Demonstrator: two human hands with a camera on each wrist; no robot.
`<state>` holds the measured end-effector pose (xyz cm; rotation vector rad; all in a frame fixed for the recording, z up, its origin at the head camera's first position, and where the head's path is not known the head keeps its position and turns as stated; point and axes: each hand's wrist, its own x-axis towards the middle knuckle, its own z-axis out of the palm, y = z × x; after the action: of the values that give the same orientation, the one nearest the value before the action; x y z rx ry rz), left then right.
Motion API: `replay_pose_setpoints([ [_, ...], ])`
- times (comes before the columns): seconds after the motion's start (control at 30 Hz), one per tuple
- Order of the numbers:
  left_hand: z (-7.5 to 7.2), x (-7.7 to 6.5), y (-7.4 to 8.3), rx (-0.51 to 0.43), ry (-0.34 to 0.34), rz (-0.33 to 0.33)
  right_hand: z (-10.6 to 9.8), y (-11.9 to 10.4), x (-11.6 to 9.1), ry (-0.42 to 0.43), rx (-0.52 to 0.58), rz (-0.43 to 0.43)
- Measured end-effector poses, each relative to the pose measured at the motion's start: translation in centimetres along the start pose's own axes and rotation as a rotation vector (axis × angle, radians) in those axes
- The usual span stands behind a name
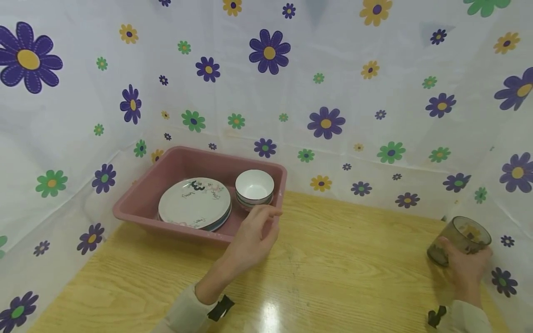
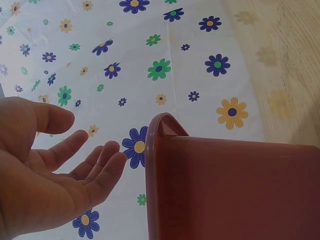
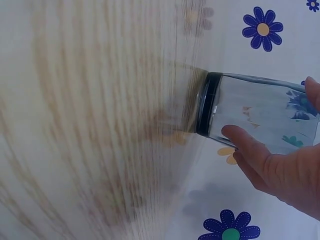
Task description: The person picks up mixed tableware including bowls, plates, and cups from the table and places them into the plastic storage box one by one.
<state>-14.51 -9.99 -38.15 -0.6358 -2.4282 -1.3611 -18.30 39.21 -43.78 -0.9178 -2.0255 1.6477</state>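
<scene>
At the far right of the head view, my right hand (image 1: 464,266) grips a clear, smoky-looking drinking glass (image 1: 451,233). The right wrist view shows the glass (image 3: 257,107) with its thick dark base close to the tabletop; whether it touches there I cannot tell. My left hand (image 1: 250,240) hovers by the front right corner of a pink plastic basin (image 1: 226,158), its fingers loosely bent around nothing. In the left wrist view the left hand (image 2: 60,170) has its fingers apart from the basin wall (image 2: 235,190). Inside the basin are stacked plates (image 1: 193,203) and stacked white bowls (image 1: 255,185).
A wooden tabletop (image 1: 350,259) stretches between the basin and the glass. White flowered sheeting (image 1: 233,97) hangs behind the table and along both sides. The basin stands near the back left, close to the sheeting.
</scene>
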Motion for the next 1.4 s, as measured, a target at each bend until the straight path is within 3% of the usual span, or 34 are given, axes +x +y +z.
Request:
replay_pose_setpoints([
  [0.57, 0.0, 0.0, -0.1, 0.01, -0.007, -0.01, 0.2, -0.9, -0.8, -0.011, -0.009, -0.042],
  [0.87, 0.0, 0.0, -0.1, 0.017, -0.006, 0.001, 0.6, -1.8, -1.4, -0.043, -0.024, -0.015],
  [1.23, 0.0, 0.0, 0.0, 0.004, -0.012, -0.007, 1.3, -3.2, -3.1, -0.081, -0.024, -0.05],
  [1.4, 0.0, 0.0, 0.1, -0.009, -0.011, -0.01, 2.0, -3.9, -4.1, -0.113, 0.042, -0.072],
])
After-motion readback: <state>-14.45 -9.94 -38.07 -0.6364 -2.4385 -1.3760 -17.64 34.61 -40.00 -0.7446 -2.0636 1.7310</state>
